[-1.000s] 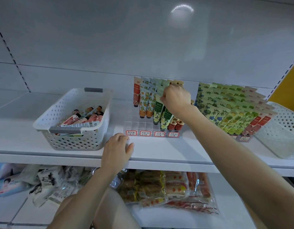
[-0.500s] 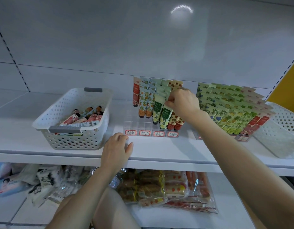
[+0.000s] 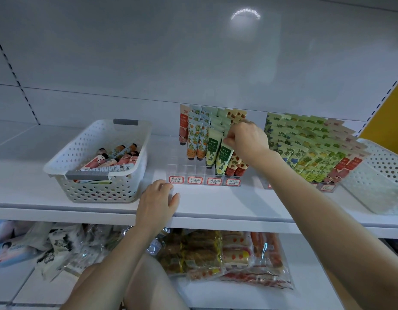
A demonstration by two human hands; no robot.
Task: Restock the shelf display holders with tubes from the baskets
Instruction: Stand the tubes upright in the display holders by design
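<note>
the right hand pinches the flat top of a green tube standing in the clear holder. it is probably light and soft; the stiff crimped end is the best hold. neighbour tubes crowd it. the left hand rests on the shelf, fingers loose, beside the basket.

The basket is white, dotted with round holes, with grey handles. In the clear holder stand a red tube, orange-fruit printed tubes, dark green tubes with yellow blossoms, and strawberry-patterned tubes. The labels are white with red borders.
</note>
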